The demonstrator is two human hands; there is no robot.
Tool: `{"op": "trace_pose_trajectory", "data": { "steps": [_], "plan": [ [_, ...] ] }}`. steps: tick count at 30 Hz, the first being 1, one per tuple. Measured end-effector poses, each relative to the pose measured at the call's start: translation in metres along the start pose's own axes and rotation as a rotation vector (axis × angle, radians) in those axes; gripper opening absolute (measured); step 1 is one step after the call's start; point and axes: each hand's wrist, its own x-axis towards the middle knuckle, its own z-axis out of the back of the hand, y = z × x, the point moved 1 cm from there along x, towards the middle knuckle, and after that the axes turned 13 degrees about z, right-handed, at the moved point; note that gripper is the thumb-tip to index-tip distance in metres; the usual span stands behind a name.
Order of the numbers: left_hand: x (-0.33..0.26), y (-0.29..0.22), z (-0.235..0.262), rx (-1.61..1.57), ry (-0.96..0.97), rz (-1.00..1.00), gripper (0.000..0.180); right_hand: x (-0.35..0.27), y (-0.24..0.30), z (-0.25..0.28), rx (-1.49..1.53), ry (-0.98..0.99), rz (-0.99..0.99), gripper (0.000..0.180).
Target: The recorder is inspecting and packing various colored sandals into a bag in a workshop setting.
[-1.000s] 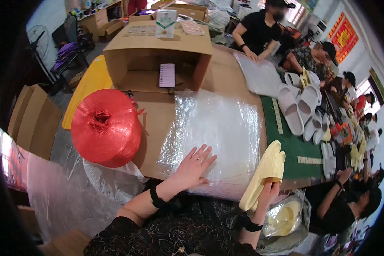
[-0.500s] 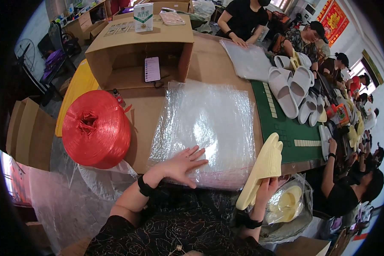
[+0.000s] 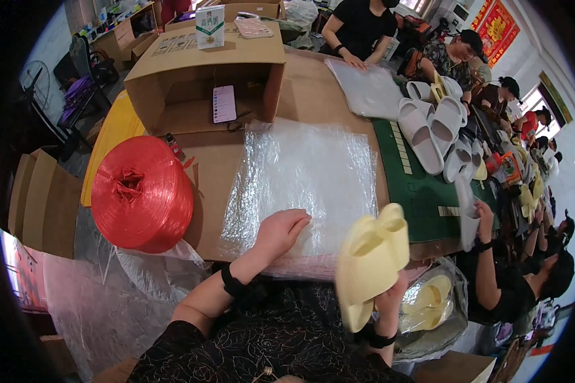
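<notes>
A pair of pale yellow slippers (image 3: 372, 258) is gripped in my right hand (image 3: 391, 297), soles roughly upright and tilted, just off the table's near edge. Flat on the table lies a stack of clear plastic bags (image 3: 306, 175), its pinkish sealing edge toward me. Over the near part of that stack is my left hand (image 3: 281, 231), turned on its side. Its fingers are extended and close together, with nothing visible in them. Below and right of the slippers, a clear bag with yellow slippers (image 3: 428, 300) inside sits in a larger plastic sack.
A big red twine roll (image 3: 140, 195) stands at the left. Behind it is an open cardboard box (image 3: 204, 60) with a phone (image 3: 223, 104) inside and a carton (image 3: 209, 27) on top. White slippers (image 3: 431, 131) lie on a green mat (image 3: 406, 191); co-workers line the table's right side.
My left hand's spread fingers have drawn together as it turned and rose slightly. My right hand has swung the slippers leftward and turned them. A co-worker at right has lifted a white slipper.
</notes>
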Motion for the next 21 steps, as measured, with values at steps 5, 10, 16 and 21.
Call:
{"op": "trace_pose_trajectory", "data": {
  "steps": [5, 10, 16, 21],
  "plan": [
    [0.006, -0.009, 0.003, -0.153, -0.086, -0.013, 0.028, 0.009, 0.022, -0.021, -0.043, 0.395, -0.022, 0.029],
    [-0.005, -0.02, 0.009, 0.044, 0.147, -0.272, 0.037, 0.01, 0.018, -0.04, -0.327, 0.482, -0.084, 0.023],
    [-0.028, -0.052, 0.017, 0.142, 0.218, -0.5, 0.039, 0.041, 0.004, -0.082, -0.256, 0.359, -0.01, 0.022],
    [-0.035, -0.052, 0.027, 0.02, 0.333, -0.598, 0.042, 0.08, -0.029, -0.127, 0.167, 0.219, 0.02, 0.024]
  ]
}}
